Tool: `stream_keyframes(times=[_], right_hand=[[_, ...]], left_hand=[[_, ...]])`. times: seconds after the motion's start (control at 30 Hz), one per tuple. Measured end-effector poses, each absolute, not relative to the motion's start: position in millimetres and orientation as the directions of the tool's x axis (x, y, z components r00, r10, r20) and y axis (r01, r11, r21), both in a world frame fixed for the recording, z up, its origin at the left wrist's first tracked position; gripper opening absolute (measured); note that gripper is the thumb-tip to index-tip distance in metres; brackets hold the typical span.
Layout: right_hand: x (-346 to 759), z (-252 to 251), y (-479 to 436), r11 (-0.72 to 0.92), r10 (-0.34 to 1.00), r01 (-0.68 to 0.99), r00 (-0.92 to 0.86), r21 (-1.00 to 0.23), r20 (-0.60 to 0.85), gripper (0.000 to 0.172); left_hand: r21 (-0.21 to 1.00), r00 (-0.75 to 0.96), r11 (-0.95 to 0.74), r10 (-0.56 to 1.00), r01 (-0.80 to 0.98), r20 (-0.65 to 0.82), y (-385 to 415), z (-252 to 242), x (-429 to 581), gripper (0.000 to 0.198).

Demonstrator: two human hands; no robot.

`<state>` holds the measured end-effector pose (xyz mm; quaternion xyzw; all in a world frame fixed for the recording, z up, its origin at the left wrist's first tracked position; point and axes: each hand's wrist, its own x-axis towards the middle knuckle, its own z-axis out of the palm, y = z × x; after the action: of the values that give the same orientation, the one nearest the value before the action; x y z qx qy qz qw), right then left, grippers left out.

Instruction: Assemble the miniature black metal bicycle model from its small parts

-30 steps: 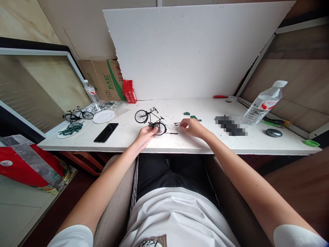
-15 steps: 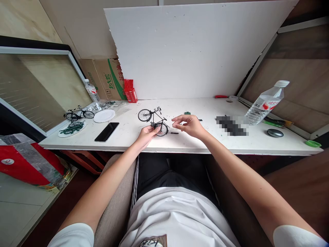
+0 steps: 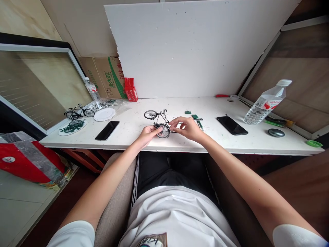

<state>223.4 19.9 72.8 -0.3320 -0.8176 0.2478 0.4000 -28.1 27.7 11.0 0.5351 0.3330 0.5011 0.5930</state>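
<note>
White desk point(image 3: 128, 137): two model bicycles point(image 3: 156, 124), two hands point(image 3: 189, 127) at one.

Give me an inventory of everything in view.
Table: 1, white, middle
Held bicycle: 1, black, centre
Second bicycle: 1, black, left
Phones: 2, black, left and right
Bottles: 2, clear, left and right
Plates: 2, white, left
Green pieces: several, green, centre-right
Cardboard box: 1, brown, back left
Small box: 1, red, back left
Board: 1, white, behind table
Slim item: 1, red, back right
Oval object: 1, grey, right
Dish: 1, green, right
Package: 1, red, lower left
Chair: 1, brown, bottom
Shirt: 1, white, bottom
Left hand: 1, bare, holding the bicycle
Right hand: 1, bare, beside bicycle, contact unclear
</note>
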Motion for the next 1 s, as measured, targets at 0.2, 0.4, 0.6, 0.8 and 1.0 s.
stream_keyframes(times=[0.2, 0.4, 0.6, 0.8, 1.0], right_hand=[[222, 75, 16, 0.679, 0.727, 0.381, -0.472, -0.628, 0.499, 0.029], [222, 72, 17, 0.707, 0.704, 0.411, -0.485, -0.576, 0.519, 0.026], [222, 69, 20, 0.717, 0.696, 0.418, -0.468, -0.558, 0.545, 0.023], [222, 67, 22, 0.697, 0.717, 0.458, -0.452, -0.552, 0.531, 0.022], [223, 63, 23, 0.682, 0.731, 0.499, -0.453, -0.535, 0.511, 0.019]], left_hand=[[0.966, 0.279, -0.077, 0.949, -0.245, 0.147, 28, 12, -27, 0.043], [0.967, 0.299, -0.078, 0.942, -0.244, 0.152, 26, 13, -27, 0.046], [0.965, 0.324, -0.081, 0.932, -0.250, 0.162, 26, 12, -30, 0.045], [0.962, 0.281, -0.096, 0.945, -0.257, 0.169, 25, 12, -28, 0.046], [0.958, 0.267, -0.114, 0.946, -0.263, 0.186, 23, 15, -27, 0.045]])
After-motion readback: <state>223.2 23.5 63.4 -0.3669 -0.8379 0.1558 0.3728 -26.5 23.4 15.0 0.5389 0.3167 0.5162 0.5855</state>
